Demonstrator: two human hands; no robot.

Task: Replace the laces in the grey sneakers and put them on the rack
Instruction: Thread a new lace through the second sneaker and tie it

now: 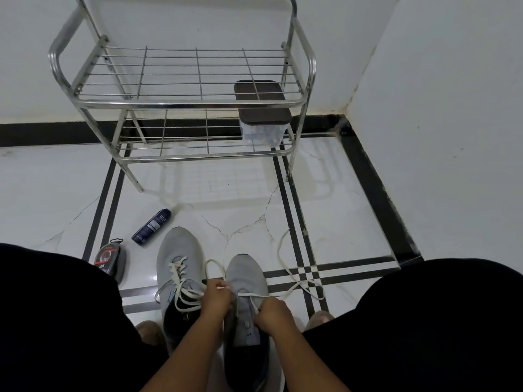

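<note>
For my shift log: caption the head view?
Both hands threading white lace into right grey sneaker; rack empty of shoes.

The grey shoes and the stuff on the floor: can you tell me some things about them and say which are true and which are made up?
1. Both hands, left hand and right hand, pinch the white lace at the right sneaker. True.
2. The left sneaker sits on the rack. False: it is on the floor.
3. The blue can lies on its side. True.
4. The clear box with a dark lid is on the floor. False: it is on the rack's lower shelf.
</note>
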